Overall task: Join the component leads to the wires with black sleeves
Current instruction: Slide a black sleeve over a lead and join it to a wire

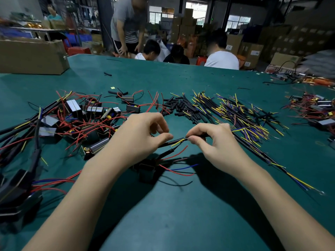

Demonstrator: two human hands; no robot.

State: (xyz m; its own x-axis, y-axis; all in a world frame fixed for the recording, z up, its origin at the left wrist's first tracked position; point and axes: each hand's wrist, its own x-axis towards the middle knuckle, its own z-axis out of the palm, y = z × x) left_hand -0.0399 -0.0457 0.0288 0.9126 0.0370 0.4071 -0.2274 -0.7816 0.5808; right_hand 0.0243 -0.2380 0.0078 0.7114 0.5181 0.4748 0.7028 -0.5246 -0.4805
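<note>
My left hand pinches a black sleeve on a lead of a dark component, which hangs just above the green table. A yellow wire end bridges the gap between my hands. My right hand pinches the sleeved cable that runs off to the right. Loose red, blue and black leads trail from the component below my hands.
A heap of components with red leads lies at the left. Loose black sleeves and a spread of yellow-blue cables lie ahead. Another component pile sits far right. A cardboard box stands back left. People sit beyond the table.
</note>
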